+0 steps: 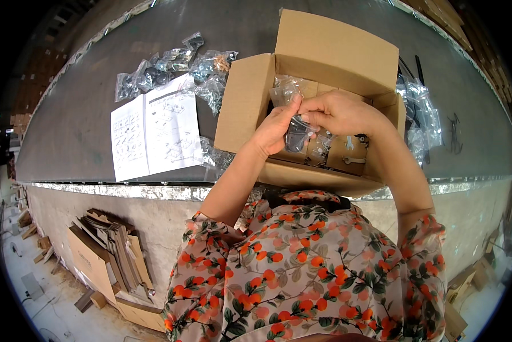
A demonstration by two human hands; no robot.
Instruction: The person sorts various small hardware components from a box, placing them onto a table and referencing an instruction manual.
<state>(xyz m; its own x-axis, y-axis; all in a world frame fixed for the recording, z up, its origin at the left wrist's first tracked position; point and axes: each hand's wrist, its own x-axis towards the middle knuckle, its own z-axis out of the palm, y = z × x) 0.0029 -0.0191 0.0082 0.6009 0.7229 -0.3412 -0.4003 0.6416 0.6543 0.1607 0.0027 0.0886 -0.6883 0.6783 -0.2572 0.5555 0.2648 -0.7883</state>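
1. Head view: my left hand and my right hand meet over the open cardboard box. Both pinch one small clear plastic bag with a dark metal part inside, held just above the box's floor.
2. The box sits at the near edge of the dark grey table; its flaps stand up at the back and left, walling my hands in, with open room only upward and toward me.
3. Left of the box lies an open instruction sheet, flat white paper, with crinkly hardware bags behind it. More shiny bags crowd the box's right side.
4. Inside the box, brown card inserts and more loose packets lie under my fingers.
5. Below the table edge, flattened cardboard pieces lean against the wall.
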